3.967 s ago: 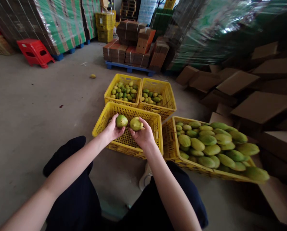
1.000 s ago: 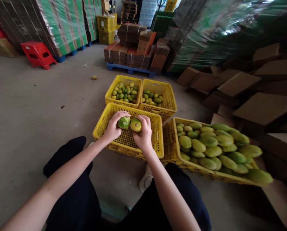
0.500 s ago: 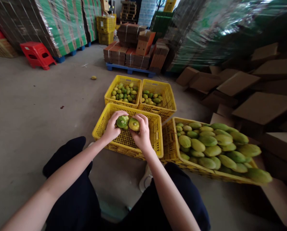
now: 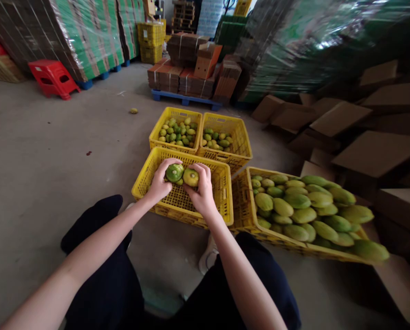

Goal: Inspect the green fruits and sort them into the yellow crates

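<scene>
My left hand (image 4: 162, 182) is closed round a green papaya (image 4: 174, 173), its stem end facing me. Beside it, my right hand (image 4: 202, 188) grips a yellower papaya (image 4: 191, 177). The two fruits are side by side, nearly touching, over the near yellow crate (image 4: 143, 178). Part of another fruit (image 4: 180, 182) shows below and between them; the rest of it is hidden. Bare slatted bottom shows in the crate around my hands.
Several papayas fill a yellow crate (image 4: 248, 201) at the right. Behind the near crate stand two more, the left crate (image 4: 152, 137) and right crate (image 4: 242, 142), both holding fruit. Cardboard boxes (image 4: 377, 153) lie at the right. A red stool (image 4: 53, 75) stands far left.
My hands and both papayas stay almost in place. The fruits have turned or shifted very slightly.
</scene>
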Demonstrator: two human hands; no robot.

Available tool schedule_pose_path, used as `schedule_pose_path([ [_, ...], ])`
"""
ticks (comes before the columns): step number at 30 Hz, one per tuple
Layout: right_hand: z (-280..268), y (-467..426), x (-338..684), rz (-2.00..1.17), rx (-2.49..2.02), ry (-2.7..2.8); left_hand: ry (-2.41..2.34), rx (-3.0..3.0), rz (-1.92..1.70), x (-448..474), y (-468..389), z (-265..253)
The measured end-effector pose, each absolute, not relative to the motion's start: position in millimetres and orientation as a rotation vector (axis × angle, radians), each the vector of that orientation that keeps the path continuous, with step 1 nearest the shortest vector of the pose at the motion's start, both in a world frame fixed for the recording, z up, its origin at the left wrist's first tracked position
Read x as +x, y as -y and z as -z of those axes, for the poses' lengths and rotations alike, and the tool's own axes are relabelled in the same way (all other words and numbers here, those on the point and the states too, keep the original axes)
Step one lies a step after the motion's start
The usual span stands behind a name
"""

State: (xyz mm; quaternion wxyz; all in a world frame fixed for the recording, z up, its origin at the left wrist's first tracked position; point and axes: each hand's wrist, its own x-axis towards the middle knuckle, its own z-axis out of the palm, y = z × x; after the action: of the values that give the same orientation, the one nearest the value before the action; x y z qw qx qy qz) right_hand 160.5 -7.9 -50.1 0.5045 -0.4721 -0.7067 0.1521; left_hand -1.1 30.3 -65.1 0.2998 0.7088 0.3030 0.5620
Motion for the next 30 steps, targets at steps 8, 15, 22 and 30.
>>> schedule_pose_path([
  [8, 48.5, 9.2, 160.5, -0.417, -1.129, 1.684, -0.816, 1.856, -1.485, -1.3, -29.3, 64.8],
  [15, 47.3, 10.2, 160.6, -0.420, -1.115, 1.684, -0.807, 1.847, -1.478, -1.3, -28.6, 63.6],
  [22, 46.7, 9.4, 160.0, -0.430, -1.115, 1.671, -0.819, 1.818, -1.471, -0.7, -28.0, 64.3],
  [30, 44.9, 9.6, 160.1, -0.442, -1.155, 1.670, -0.829, 1.801, -1.449, -0.2, -26.6, 64.7],
])
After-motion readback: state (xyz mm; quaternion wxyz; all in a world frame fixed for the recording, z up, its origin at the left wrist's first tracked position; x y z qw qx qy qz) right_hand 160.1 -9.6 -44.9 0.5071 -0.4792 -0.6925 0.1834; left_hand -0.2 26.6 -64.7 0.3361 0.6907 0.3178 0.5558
